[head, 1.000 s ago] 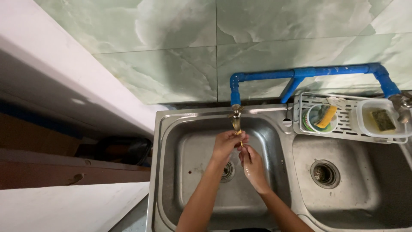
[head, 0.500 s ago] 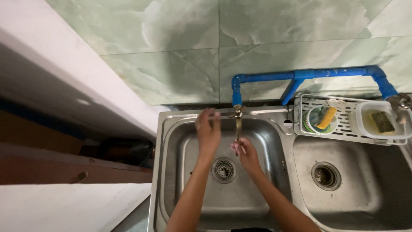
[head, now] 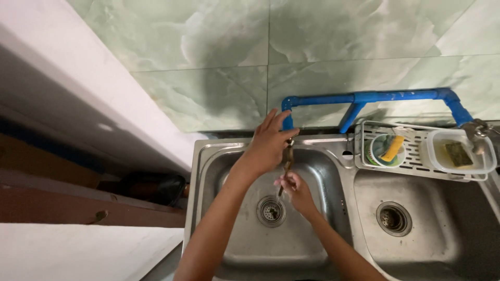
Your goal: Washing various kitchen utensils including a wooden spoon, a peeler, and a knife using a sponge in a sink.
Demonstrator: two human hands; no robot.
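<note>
- The person's left hand [head: 268, 143] is up at the brass tap [head: 287, 156] under the blue pipe [head: 364, 97], fingers loosely curled over the top of the tap; I cannot tell whether that grip is closed on the handle or only resting on it.
- The right hand [head: 292, 188] sits just below the tap spout, over the left basin [head: 245, 244] of the steel sink, fingers half open and holding nothing that I can see.
- A thin stream seems to run from the tap down to the right hand, so by my reckoning the rinsing is under way and the water is not yet shut off.
- The drain [head: 271, 211] lies just below and left of the tap, uncovered.
- Right of the tap, a white wire rack [head: 416, 156] hangs over the right basin with a round scrubber dish [head: 385, 150] and a white tub holding a sponge [head: 458, 153]; neither is touched.
</note>
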